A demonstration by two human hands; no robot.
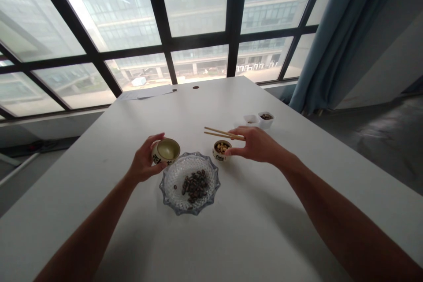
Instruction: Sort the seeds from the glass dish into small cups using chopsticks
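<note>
My left hand (142, 162) is closed around a small cream ceramic bowl (169, 150) with dark lettering, tilted so its bare inside shows. Just below it, a scalloped clear glass bowl (214, 185) holds many dark, shiny beans (197, 185). My right hand (256, 144) grips a pair of wooden chopsticks (216, 132), their tips pointing left above the table. Its thumb reaches the rim of a second small ceramic bowl (218, 156), which contains light brown nuts or beans (222, 146). Whether the thumb presses on that bowl, I cannot tell.
Beyond my right hand stand small white plastic tubs; one tub (270, 122) has dark bits inside, another (251, 117) a little. Paper sheets (145, 93) lie at the white table's (198, 246) far left edge. Windows and a blue curtain (325, 53) border it.
</note>
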